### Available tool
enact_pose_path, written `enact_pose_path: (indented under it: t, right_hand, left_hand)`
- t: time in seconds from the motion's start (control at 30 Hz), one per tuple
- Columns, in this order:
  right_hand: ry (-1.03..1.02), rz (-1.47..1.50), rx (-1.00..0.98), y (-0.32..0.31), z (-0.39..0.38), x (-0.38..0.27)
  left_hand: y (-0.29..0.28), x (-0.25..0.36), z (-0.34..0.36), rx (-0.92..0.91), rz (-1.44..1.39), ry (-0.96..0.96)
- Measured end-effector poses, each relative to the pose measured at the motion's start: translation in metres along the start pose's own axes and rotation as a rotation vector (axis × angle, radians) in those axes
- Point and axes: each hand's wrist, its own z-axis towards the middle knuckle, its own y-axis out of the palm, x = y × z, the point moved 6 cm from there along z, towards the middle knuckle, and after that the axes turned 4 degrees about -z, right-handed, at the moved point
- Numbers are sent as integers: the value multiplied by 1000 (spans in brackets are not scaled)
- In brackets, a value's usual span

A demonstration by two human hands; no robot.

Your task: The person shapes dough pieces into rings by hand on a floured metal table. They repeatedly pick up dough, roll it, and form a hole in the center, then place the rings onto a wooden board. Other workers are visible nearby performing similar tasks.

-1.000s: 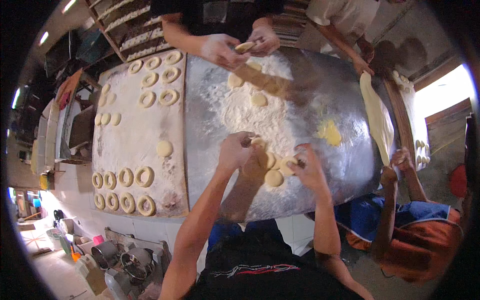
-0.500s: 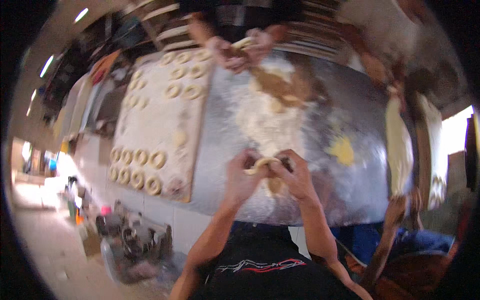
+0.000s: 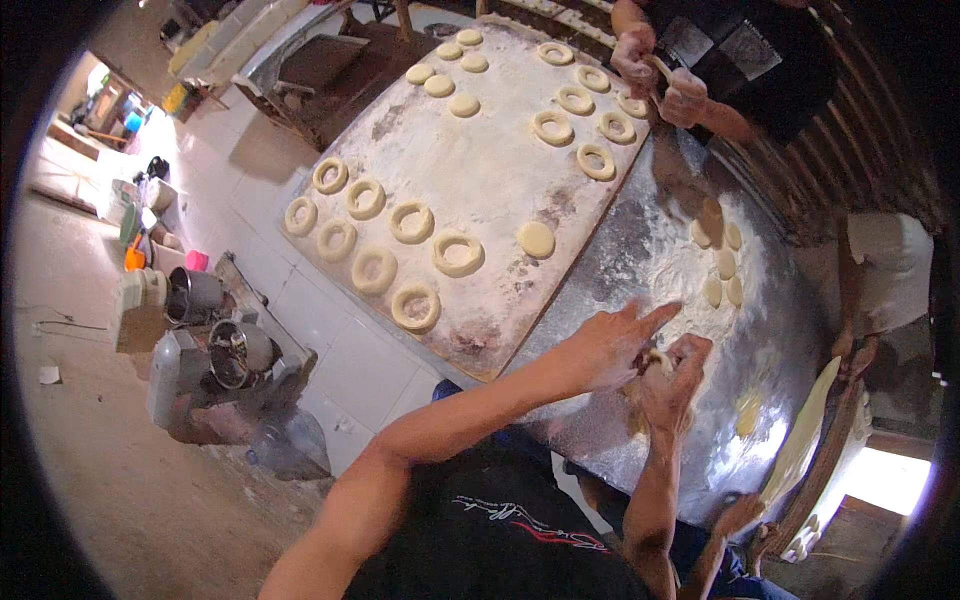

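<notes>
Flour dusts a round metal table (image 3: 640, 250), where a floured board (image 3: 480, 190) carries dough rings (image 3: 458, 253) and flat dough discs (image 3: 536, 238). Over the table's near side, the left hand (image 3: 605, 345) and right hand (image 3: 675, 375) meet, both closed around a small piece of dough (image 3: 655, 358) pinched between them. More dough rounds (image 3: 718, 265) lie just beyond. Across the table, another person's hands (image 3: 660, 75) work dough.
</notes>
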Motion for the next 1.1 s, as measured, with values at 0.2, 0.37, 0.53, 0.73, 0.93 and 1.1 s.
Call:
enact_pose_path:
  t: [0.2, 0.37, 0.53, 0.73, 0.93, 1.1]
  right_hand:
    - [-147, 82, -197, 9, -7, -15]
    - [270, 1336, -337, 28, -31, 1]
    - [74, 1173, -327, 13, -45, 9]
    - [222, 1278, -587, 11, -67, 24]
    - [175, 1358, -678, 14, -83, 7]
    - [166, 1218, -621, 23, -95, -18]
  left_hand:
    - [13, -14, -21, -168, -1230, -48]
    - [6, -28, -35, 871, -573, -8]
    - [33, 10, -55, 972, -145, 362]
    - [59, 32, -80, 1009, 50, 537]
    - [62, -7, -97, 976, -507, 15]
    - [46, 30, -119, 895, 260, 414]
